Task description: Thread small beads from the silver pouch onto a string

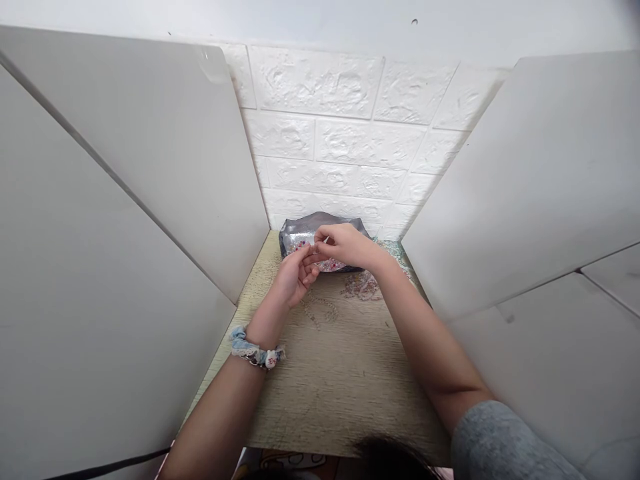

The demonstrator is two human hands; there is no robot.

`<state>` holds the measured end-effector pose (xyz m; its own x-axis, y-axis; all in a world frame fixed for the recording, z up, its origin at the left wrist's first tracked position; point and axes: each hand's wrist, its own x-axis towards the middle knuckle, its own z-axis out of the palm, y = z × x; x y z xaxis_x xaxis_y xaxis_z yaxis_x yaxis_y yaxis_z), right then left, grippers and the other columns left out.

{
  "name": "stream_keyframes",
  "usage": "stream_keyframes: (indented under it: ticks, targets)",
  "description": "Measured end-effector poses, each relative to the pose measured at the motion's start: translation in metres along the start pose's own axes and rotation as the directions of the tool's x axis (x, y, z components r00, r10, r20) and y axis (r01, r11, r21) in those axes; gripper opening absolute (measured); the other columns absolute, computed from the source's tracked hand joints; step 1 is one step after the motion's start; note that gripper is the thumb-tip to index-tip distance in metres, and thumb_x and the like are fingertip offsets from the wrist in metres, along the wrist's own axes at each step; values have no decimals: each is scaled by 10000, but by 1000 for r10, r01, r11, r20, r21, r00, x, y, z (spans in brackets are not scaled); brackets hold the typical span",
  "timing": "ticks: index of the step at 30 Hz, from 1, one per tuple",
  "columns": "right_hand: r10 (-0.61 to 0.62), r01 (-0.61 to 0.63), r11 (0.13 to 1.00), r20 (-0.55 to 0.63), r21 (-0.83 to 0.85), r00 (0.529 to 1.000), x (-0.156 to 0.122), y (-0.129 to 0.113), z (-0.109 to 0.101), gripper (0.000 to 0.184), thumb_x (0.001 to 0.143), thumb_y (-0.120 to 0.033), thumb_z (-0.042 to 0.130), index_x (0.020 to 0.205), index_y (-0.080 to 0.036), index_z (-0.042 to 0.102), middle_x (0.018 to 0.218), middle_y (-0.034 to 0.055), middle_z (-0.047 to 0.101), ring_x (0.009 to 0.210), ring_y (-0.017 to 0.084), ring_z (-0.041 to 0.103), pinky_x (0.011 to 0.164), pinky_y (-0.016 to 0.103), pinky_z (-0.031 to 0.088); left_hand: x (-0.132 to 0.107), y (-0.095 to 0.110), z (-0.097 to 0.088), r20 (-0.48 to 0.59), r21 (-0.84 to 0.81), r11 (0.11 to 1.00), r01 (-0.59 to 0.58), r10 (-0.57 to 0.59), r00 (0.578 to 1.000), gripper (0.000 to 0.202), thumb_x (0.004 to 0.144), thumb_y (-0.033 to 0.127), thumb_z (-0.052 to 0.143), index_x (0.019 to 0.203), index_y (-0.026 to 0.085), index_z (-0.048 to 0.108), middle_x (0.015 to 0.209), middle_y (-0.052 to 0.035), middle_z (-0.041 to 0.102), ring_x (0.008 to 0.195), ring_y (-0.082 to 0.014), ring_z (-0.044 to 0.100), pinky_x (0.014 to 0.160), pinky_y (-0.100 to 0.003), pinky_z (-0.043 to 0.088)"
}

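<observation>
My left hand [296, 275] and my right hand [345, 244] meet fingertip to fingertip over the front of a dark grey bag [323, 220]. Thumb and fingers of the left are pinched together, and a thin string of clear beads [320, 310] trails from below that hand onto the table. My right hand pinches something too small to make out, close to the left fingertips. Inside the bag's opening lie many small pink, red and clear beads [330, 265], partly hidden behind the hands.
A heap of pale beaded strands [363, 287] lies on the wooden table [340, 373], left of my right forearm. Grey-white panels [165, 153] [540, 180] stand on both sides. A white brick-patterned wall [345, 140] closes off the back.
</observation>
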<state>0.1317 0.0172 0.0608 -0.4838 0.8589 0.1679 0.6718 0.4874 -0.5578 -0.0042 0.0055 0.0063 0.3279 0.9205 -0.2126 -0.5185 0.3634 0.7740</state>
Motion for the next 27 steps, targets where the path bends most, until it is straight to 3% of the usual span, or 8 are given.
stream_keyframes:
  ticks: [6, 12, 18, 27]
  targets:
    - [-24, 17, 986, 38, 163, 999, 1, 8, -1, 157, 761, -239, 403, 781, -154, 534, 762, 12, 585, 687, 101, 501, 625, 232, 351, -1, -1, -2, 67, 43, 998, -53, 50, 996, 188, 660, 269, 630, 710, 110, 543, 589, 35, 499, 344, 37, 282, 287, -87, 142]
    - [82, -100, 950, 71, 295, 994, 4, 21, 0, 302, 810, -394, 360, 678, -146, 471, 643, 12, 538, 573, 86, 482, 554, 225, 364, 0, -2, -3, 78, 102, 990, -92, 84, 993, 225, 623, 280, 666, 729, 100, 584, 645, 16, 517, 417, 31, 340, 324, -82, 196]
    - [-12, -112, 780, 194, 616, 981, 4, 41, 0, 182, 739, -329, 520, 788, -164, 461, 691, -11, 528, 620, 79, 511, 584, 214, 402, 2, -6, -3, 61, 221, 964, -151, 141, 988, 203, 634, 299, 652, 673, 110, 587, 639, 7, 530, 485, -3, 404, 369, -110, 243]
    - [-54, -110, 774, 238, 624, 970, 8, 49, 3, 211, 636, -266, 633, 788, -139, 561, 727, 3, 573, 697, 95, 530, 672, 251, 419, 4, -9, -4, 41, 250, 958, -143, 137, 990, 216, 646, 320, 634, 705, 115, 597, 686, -6, 548, 485, -9, 402, 372, -129, 225]
